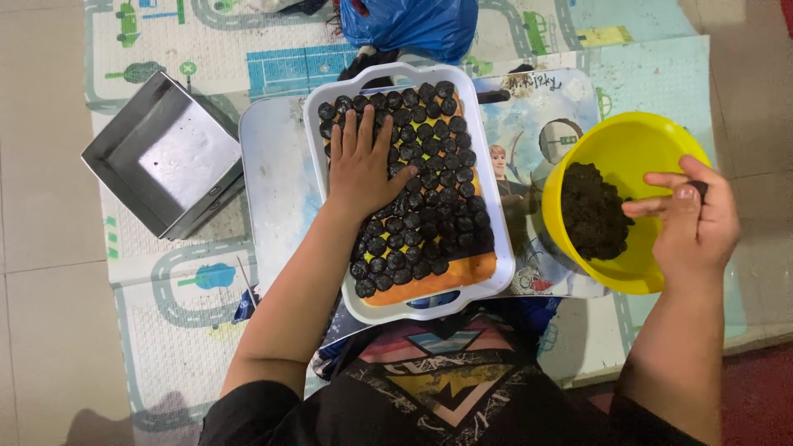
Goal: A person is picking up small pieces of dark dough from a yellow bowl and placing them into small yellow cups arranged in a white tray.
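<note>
- A white tray (496, 239) with handles is seen in the middle, on a low picture board (273, 182); its long axis runs away from the person, tilted a little to the left at the far end.
- The tray is nearly filled with dark round cookies (429, 140) in close rows, and an orange layer (462, 272) is shown at the near right edge.
- The left hand (362, 169) is laid flat on the cookies in the far left part of the tray, fingers spread and pointed away from the person; nothing is gripped by it.
- A yellow bowl (628, 149) is placed just beside the tray on the right, tipped toward the tray, with dark crumbs (591, 211) inside.
- The right hand (694, 215) is held at the bowl's right rim, fingers half curled and reaching toward the crumbs; whether the rim or some crumbs are held cannot be told.
- A square metal tin (165, 157) is lying well apart on the left, on a play mat (165, 49) printed with roads.
- A blue bag (413, 25) is cut off by the top edge.
</note>
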